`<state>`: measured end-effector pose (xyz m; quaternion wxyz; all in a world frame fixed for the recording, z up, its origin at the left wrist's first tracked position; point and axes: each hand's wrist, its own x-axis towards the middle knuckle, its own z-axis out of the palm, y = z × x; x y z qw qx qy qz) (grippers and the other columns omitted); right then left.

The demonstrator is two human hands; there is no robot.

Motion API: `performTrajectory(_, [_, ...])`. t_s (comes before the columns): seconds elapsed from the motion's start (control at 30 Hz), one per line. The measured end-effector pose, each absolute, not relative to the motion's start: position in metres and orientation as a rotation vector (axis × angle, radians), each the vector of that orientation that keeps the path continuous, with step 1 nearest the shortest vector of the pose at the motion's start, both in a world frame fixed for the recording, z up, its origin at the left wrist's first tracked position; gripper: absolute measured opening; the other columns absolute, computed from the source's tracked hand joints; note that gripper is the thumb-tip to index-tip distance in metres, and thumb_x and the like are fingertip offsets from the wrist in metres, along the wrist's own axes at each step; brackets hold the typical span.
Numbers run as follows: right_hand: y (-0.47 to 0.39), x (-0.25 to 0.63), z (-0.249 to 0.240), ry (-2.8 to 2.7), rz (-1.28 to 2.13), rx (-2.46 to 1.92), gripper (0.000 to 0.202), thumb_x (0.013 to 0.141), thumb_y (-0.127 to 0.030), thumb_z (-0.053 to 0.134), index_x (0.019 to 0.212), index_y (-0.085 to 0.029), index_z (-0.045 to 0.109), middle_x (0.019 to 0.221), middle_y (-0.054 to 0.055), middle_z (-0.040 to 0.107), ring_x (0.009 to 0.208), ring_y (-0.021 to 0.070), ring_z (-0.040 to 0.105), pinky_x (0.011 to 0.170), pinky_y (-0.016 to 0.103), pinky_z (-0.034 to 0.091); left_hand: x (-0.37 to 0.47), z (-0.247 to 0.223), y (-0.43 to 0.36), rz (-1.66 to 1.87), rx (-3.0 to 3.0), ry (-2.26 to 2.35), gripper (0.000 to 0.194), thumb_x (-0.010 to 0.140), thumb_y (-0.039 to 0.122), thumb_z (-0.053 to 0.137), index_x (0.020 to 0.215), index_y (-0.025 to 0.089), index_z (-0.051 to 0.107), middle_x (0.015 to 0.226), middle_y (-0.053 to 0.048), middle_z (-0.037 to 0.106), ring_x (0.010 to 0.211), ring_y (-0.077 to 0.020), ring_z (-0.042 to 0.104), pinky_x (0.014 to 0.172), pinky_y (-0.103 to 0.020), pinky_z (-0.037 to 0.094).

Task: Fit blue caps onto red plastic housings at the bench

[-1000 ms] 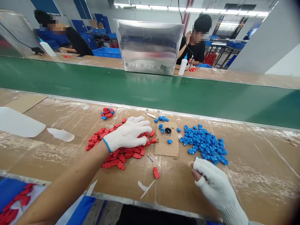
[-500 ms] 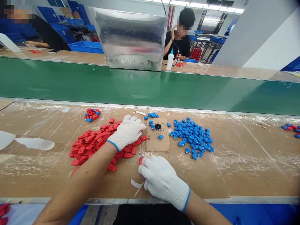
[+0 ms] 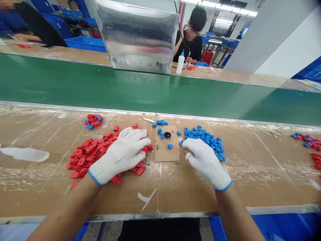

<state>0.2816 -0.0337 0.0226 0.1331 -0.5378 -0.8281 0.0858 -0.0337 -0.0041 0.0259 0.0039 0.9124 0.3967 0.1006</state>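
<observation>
My left hand, in a white glove with a blue cuff, lies over the right part of a pile of red pieces, fingers spread. My right hand, gloved alike, is at the near left edge of a heap of blue pieces. Its fingers are bent together, with a bit of blue showing at the fingertips. Between the hands lies a cardboard piece bearing a small round dish with black contents and a few blue pieces.
A small red and blue cluster sits at the back left, more at the far right. White scraps lie near the front edge. Beyond the green belt stand a metal panel and a white bottle; two people sit there.
My right hand has moved from the front middle, where it held a red piece, to the blue heap. My left hand has shifted slightly left and nearer, and its fingers spread. The view has shifted slightly.
</observation>
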Motion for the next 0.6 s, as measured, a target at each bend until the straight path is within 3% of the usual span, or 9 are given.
performTrajectory(0.17, [-0.010,0.262,0.016,-2.631,0.258,-1.503,0.024,0.085,-0.003,0.053,0.088,-0.022,0.067,0.093,0.003,0.073,0.087,0.0212,0.059,0.071,0.033,0.032,-0.037,0.023,-0.049,0.155,2.878,1.088,0.021,0.082,0.013,0.074,0.097,0.026,0.070,0.111,-0.004,0.073,0.110,-0.0313,0.062,0.111,-0.055,0.042])
performTrajectory(0.4, [-0.012,0.328,0.024,-2.051,0.323,-1.610,0.022,0.090,-0.011,0.054,0.099,-0.022,0.072,0.099,0.002,0.076,0.089,0.0209,0.067,0.079,0.031,0.046,-0.046,-0.010,-0.057,0.241,2.962,1.128,0.025,0.088,0.007,0.072,0.103,0.026,0.071,0.112,-0.005,0.075,0.111,-0.0293,0.065,0.115,-0.054,0.044])
performTrajectory(0.5, [-0.003,0.341,0.041,-2.102,0.228,-1.664,0.020,0.089,-0.011,0.053,0.092,-0.021,0.070,0.094,0.002,0.072,0.087,0.0208,0.064,0.076,0.031,0.043,-0.052,-0.010,-0.052,0.360,2.866,1.075,0.031,0.081,0.005,0.073,0.104,0.026,0.070,0.116,-0.005,0.077,0.113,-0.0313,0.066,0.114,-0.055,0.046])
performTrajectory(0.6, [0.013,0.322,0.047,-2.457,0.190,-1.674,0.021,0.085,-0.006,0.057,0.087,-0.022,0.071,0.094,0.003,0.070,0.089,0.0213,0.059,0.072,0.032,0.036,-0.053,0.003,-0.046,0.643,2.621,1.050,0.025,0.085,0.009,0.069,0.103,0.026,0.068,0.111,-0.005,0.078,0.110,-0.0290,0.070,0.105,-0.050,0.054])
